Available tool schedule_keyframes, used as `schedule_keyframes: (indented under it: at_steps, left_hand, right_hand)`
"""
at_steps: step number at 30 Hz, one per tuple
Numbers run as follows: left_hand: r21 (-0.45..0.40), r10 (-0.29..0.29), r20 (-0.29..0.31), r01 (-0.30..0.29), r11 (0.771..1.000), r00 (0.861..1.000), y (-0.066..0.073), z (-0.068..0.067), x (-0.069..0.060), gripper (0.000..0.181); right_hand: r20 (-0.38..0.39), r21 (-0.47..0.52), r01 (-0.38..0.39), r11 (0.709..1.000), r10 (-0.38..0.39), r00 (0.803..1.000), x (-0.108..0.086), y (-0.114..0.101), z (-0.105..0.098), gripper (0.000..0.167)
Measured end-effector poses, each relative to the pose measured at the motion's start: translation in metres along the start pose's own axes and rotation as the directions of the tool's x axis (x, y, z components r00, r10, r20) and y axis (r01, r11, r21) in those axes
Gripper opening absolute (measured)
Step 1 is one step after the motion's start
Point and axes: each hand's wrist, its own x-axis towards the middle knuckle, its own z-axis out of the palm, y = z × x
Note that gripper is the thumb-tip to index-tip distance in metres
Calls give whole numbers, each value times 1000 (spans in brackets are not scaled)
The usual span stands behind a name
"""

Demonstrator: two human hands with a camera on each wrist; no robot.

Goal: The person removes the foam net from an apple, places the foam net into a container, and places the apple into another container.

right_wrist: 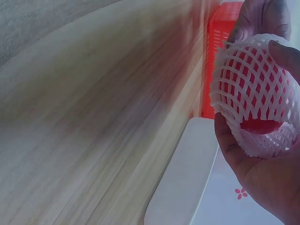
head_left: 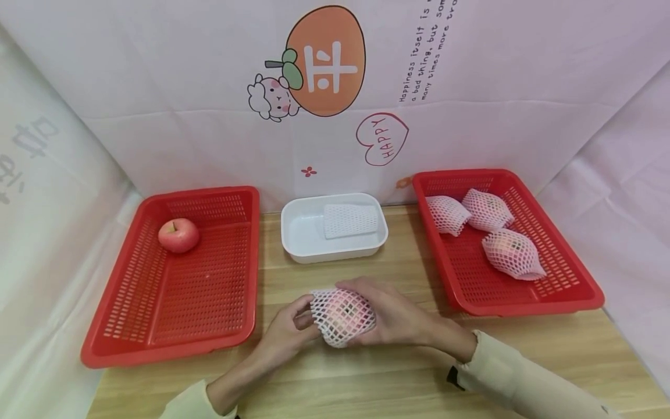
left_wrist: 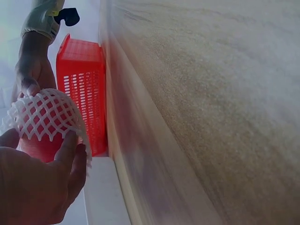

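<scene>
Cream right sleeve [head_left: 523, 375] nearest | left hand [head_left: 290, 329] and right hand [head_left: 398, 314]: fingers gripping red apple [left_wrist: 40, 147] in foam net [head_left: 320, 305], above counter [head_left: 324, 387], before white tray [head_left: 340, 254] | apple likely firm, weighty, bruisable; net light, stretchy, tearable | cradle apple's middle, pinch net's rim

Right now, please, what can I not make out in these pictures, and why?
Head view: right side of the held apple, hidden by the right hand.
Head view: ends of the printed text, cut off by the top edge.
Left wrist view: contents of the red basket, hidden by its wall.
</scene>
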Motion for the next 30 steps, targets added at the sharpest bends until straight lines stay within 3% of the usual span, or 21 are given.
schedule_keyframes:
  at_steps: [3,8,22,30]
  left_hand:
    - [-17,20,50,-19,1000,999,-1,1,0,72]
    - [-8,22,78,-21,1000,997,-4,3,0,71]
    - [90,-20,34,17,996,999,-2,9,-1,74]
    - [89,7,37,-11,996,999,2,4,-2,68]
  right_hand:
    - [-2,5,11,1000,-11,1000,0,-1,3,96]
    - [10,17,16,1000,-16,1000,0,-3,9,95]
    - [-2,16,23,1000,-23,1000,-1,-10,18,93]
    - [-8,-9,61,998,-62,998,0,-10,13,90]
